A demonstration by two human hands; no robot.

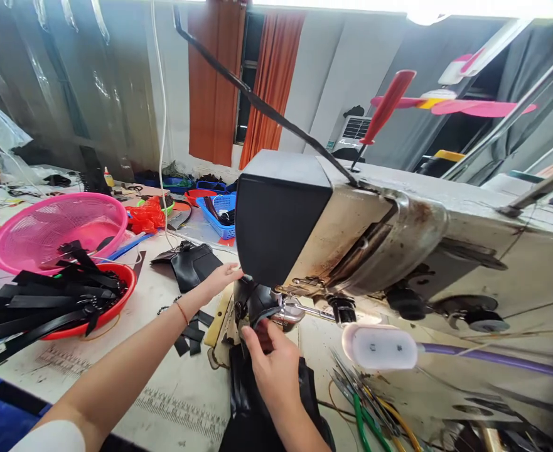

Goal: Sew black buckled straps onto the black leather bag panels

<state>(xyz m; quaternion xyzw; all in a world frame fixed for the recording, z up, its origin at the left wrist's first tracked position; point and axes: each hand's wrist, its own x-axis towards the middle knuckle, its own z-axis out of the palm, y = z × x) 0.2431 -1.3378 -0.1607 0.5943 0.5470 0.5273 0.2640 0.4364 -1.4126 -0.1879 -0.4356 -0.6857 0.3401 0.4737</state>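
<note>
A black leather piece [257,300], which looks like part of a bag, sits at the needle area of a sewing machine [283,220]. My right hand [276,361] grips its near edge between thumb and fingers, just below the machine head. My left hand [222,280] pinches the far side of the leather, its fingertips partly hidden by the leather and the machine head. More black leather [252,402] hangs down toward me under my right wrist. The needle itself is hidden from view.
At left, a red bowl [128,295] of black straps stands before a pink basket [59,220]. Another black leather piece [196,267] lies beyond my left forearm. Scissors [363,417] and other metal tools lie at right, under a lit lamp [380,346].
</note>
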